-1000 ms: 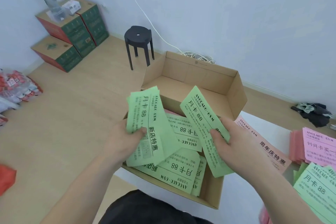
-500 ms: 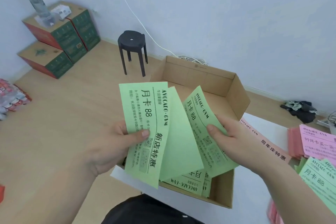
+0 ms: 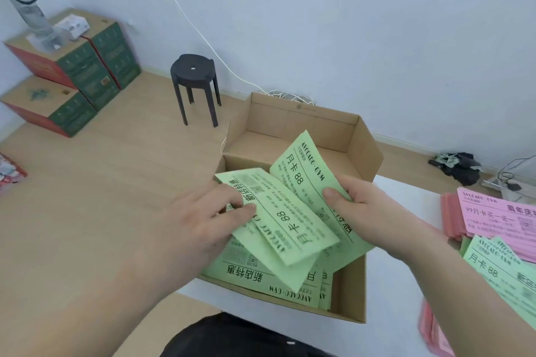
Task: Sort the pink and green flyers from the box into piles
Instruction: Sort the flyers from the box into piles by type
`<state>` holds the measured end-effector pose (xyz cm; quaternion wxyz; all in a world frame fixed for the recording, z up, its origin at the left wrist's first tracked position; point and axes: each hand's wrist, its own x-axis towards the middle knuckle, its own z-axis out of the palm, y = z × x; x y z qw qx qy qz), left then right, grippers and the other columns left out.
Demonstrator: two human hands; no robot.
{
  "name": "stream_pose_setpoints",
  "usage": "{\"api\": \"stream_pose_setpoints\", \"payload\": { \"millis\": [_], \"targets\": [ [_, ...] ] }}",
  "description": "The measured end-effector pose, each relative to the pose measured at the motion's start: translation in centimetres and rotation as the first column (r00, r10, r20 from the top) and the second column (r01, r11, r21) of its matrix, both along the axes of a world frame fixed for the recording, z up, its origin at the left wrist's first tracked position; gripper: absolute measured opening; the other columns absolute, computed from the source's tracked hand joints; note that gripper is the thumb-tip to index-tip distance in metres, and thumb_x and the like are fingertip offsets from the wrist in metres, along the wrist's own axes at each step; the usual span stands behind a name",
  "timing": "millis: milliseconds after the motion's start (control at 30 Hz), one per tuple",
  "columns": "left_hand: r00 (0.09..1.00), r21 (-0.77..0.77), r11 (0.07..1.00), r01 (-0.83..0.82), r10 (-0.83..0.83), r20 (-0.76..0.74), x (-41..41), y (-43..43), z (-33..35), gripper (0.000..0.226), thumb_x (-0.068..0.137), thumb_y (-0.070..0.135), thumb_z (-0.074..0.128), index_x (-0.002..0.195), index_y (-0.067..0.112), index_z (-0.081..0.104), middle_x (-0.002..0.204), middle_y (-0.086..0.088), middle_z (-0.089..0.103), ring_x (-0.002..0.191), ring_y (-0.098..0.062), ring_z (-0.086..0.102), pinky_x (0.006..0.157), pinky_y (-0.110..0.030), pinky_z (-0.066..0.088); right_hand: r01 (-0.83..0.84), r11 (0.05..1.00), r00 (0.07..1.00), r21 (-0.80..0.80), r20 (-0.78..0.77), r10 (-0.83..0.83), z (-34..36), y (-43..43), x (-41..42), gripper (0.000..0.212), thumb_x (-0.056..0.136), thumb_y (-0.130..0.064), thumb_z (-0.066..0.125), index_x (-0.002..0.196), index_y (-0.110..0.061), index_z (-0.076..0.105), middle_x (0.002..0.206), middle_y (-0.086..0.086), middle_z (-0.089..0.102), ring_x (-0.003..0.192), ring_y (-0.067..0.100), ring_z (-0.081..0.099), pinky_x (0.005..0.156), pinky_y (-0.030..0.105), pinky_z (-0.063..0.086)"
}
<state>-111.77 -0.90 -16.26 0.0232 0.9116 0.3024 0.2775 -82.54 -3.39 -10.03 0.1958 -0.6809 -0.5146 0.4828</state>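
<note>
An open cardboard box [image 3: 352,287] stands on a white table in front of me, with several green flyers [image 3: 255,278] lying in it. My right hand [image 3: 368,211] grips a fan of green flyers [image 3: 304,174] above the box, thumb on top. My left hand [image 3: 200,226] pinches the near end of one green flyer [image 3: 290,226] that lies across that fan. At the right edge sit a pink flyer pile [image 3: 499,214] and a green flyer pile [image 3: 499,266].
The white table [image 3: 406,203] carries the box and piles. More pink flyers [image 3: 432,330] show at the lower right. On the wooden floor stand a black stool [image 3: 194,81], stacked green and red cartons [image 3: 72,72] with a water bottle [image 3: 26,9], and dark cloth [image 3: 458,165].
My left hand has lowered and turned its green flyer from upright to lying crosswise over the flyers in my right hand. The camera view shifted slightly.
</note>
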Motion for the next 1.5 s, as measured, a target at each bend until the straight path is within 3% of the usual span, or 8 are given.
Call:
{"api": "stream_pose_setpoints", "payload": {
  "millis": [333,500,667,833,1067,1233,1367,1500],
  "targets": [
    [1.0,0.08,0.996,0.027,-0.027,0.009,2.2,-2.0,-2.4,0.02,0.104,0.002,0.047,0.117,0.01,0.06,0.089,-0.009,0.066,0.072,-0.023,0.052,0.063,-0.026,0.036,-0.006,1.0,0.992,-0.02,-0.122,0.004,-0.6,-0.1,-0.6,0.019,0.108,-0.031,0.053,0.118,-0.034,0.069,0.104,-0.011,0.08,0.095,0.012,0.077,0.095,0.046,0.059],
    [0.998,0.074,0.996,0.047,-0.044,-0.048,1.4,-0.7,-1.8,0.022,0.1,0.001,0.048,0.116,0.014,0.057,0.094,-0.009,0.07,0.07,-0.024,0.06,0.058,-0.032,0.045,-0.101,0.995,0.983,0.014,0.157,0.097,-0.4,0.3,-0.5,0.022,0.108,-0.032,0.049,0.119,-0.039,0.066,0.098,-0.014,0.077,0.088,0.007,0.074,0.084,0.033,0.059],
    [0.956,0.018,0.973,0.23,-0.222,-0.19,1.2,0.0,-0.3,0.025,0.097,-0.008,0.051,0.11,0.008,0.066,0.111,-0.01,0.069,0.089,-0.028,0.069,0.079,-0.04,0.058,-0.353,0.935,0.674,0.028,0.701,0.233,0.8,1.8,0.0,0.014,0.108,-0.036,0.038,0.097,-0.029,0.045,0.079,-0.009,0.058,0.076,0.021,0.059,0.063,0.034,0.045],
    [0.885,0.023,0.93,0.366,-0.34,-0.319,2.0,1.0,0.3,0.024,0.092,-0.006,0.056,0.105,0.006,0.073,0.121,-0.012,0.069,0.101,-0.028,0.071,0.085,-0.04,0.06,-0.523,0.852,0.43,0.001,0.863,0.264,2.9,3.8,-0.5,0.01,0.108,-0.038,0.034,0.102,-0.036,0.041,0.09,-0.01,0.058,0.087,0.023,0.056,0.058,0.033,0.032],
    [0.85,-0.111,0.99,0.091,-0.135,-0.509,-2.9,4.0,1.6,0.068,0.073,-0.012,0.063,0.128,0.028,0.054,0.105,0.004,0.072,0.081,-0.026,0.071,0.061,-0.039,0.058,-0.558,0.817,0.424,-0.141,0.799,0.427,0.5,4.3,-1.5,0.014,0.107,-0.034,0.039,0.113,-0.033,0.052,0.084,-0.008,0.05,0.085,0.025,0.055,0.066,0.033,0.04],
    [0.864,-0.406,0.788,-0.463,0.298,-0.406,-3.3,5.2,5.8,0.022,0.101,0.018,0.053,0.115,0.035,0.053,0.091,0.013,0.063,0.078,-0.011,0.059,0.067,-0.035,0.047,-0.529,0.835,0.48,-0.15,0.759,0.44,-0.9,4.4,-1.8,0.014,0.107,-0.032,0.039,0.113,-0.027,0.051,0.093,-0.003,0.059,0.088,0.025,0.058,0.068,0.035,0.043],
    [0.926,-0.738,0.581,-0.344,0.076,-0.371,-1.4,4.7,6.1,0.016,0.105,0.029,0.056,0.113,0.04,0.048,0.109,0.022,0.062,0.096,0.003,0.061,0.075,-0.021,0.045,-0.531,0.833,0.545,-0.155,0.69,0.476,-0.6,4.9,-1.7,0.011,0.107,-0.037,0.04,0.101,-0.03,0.045,0.096,-0.002,0.061,0.092,0.025,0.062,0.074,0.037,0.05],
    [0.884,-0.704,0.607,-0.37,-0.003,-0.467,0.3,4.4,5.7,0.008,0.107,0.031,0.05,0.115,0.026,0.051,0.113,0.01,0.062,0.104,-0.011,0.06,0.088,-0.03,0.046,-0.558,0.811,0.6,-0.174,0.59,0.54,-0.3,5.0,-1.1,0.008,0.107,-0.036,0.041,0.103,-0.037,0.048,0.095,-0.009,0.062,0.093,0.021,0.063,0.076,0.038,0.052]
  ]
}}
